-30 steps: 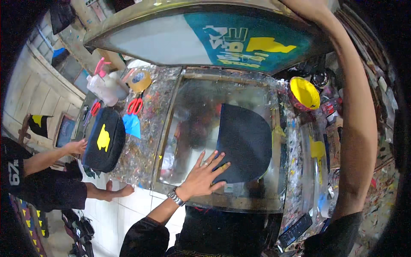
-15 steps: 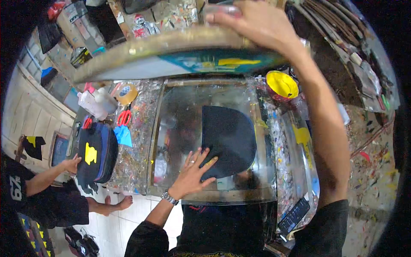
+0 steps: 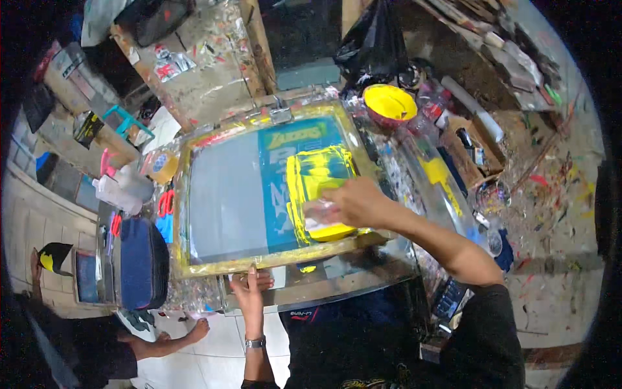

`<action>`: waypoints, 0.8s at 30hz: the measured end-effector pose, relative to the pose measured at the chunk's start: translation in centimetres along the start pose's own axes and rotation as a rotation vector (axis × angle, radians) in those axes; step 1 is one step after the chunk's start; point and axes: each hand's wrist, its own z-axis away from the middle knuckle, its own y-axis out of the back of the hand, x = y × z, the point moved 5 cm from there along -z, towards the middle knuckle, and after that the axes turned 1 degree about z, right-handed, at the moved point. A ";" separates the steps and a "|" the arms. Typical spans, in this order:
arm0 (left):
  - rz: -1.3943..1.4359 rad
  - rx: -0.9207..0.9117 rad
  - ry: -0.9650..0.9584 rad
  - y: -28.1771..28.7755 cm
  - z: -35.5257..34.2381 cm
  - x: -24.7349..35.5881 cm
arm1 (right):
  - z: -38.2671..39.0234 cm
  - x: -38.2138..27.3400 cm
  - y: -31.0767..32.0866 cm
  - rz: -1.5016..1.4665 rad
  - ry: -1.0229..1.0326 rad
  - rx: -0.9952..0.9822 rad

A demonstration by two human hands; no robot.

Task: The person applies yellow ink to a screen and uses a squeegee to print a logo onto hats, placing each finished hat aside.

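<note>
A screen-printing frame with a grey and teal mesh lies tilted over the glass-topped table. At its near edge, my left hand grips the rim, thumb on top and fingers beneath. My right hand is closed on a pale, pinkish squeegee, blurred by motion, in the yellow ink on the mesh's right part. Below the near rim shows a small dark edge with yellow on it. The black fabric piece on the glass is otherwise hidden by the frame.
A yellow ink bowl stands beyond the frame's far right corner. On the left are dark stacked pieces, red scissors, tape and bottles. A phone lies at right. A co-worker's hand holds a black, yellow-printed piece.
The raised frame has come down over the black piece. My left hand has left that piece for the near rim. My right hand has moved from the far rim onto the yellow ink.
</note>
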 end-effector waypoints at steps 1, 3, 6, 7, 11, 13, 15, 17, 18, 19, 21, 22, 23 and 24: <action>-0.020 0.014 -0.022 -0.3 0.1 -0.5 | 0.4 0.0 0.4 0.023 0.034 -0.016; -0.061 0.035 -0.059 -0.2 0.4 -0.9 | 1.6 -0.7 -2.5 0.103 -0.080 -0.160; -0.091 0.033 -0.115 -1.9 0.7 0.5 | 1.4 1.0 -3.3 0.313 0.142 0.265; -0.063 0.030 -0.114 -1.7 0.6 0.5 | -0.6 2.4 -3.2 0.361 0.164 0.342; 0.004 0.008 -0.048 -0.6 0.4 -0.1 | -7.4 6.9 -1.8 0.322 0.077 0.448; 0.020 0.023 0.019 -0.2 0.4 0.0 | -7.0 6.4 -3.0 0.251 -0.049 0.233; -0.044 -0.013 0.110 -0.1 -0.4 0.1 | -6.0 4.5 -1.7 0.149 -0.074 -0.030; -0.072 -0.040 0.165 -0.4 -0.3 0.4 | -5.2 4.8 -2.4 -0.018 0.074 -0.157; -0.099 -0.035 0.227 -0.4 -0.5 -0.3 | -5.5 5.0 -2.9 -0.032 0.112 -0.200; -0.096 -0.027 0.226 -0.5 -0.4 -0.2 | -5.6 5.4 -3.5 -0.056 0.144 -0.240; -0.088 -0.017 0.203 -1.0 -0.4 0.9 | -7.5 6.3 -1.5 0.129 0.031 -0.133; -0.082 -0.010 0.228 -0.7 -0.6 0.8 | -9.2 7.2 -1.1 0.178 0.024 0.018; -0.073 -0.024 0.261 -0.7 -0.7 0.3 | -10.1 8.4 -0.8 0.237 -0.006 0.161; -0.063 -0.042 0.300 -0.8 -0.7 -0.1 | -10.4 9.2 -0.8 0.249 0.022 0.210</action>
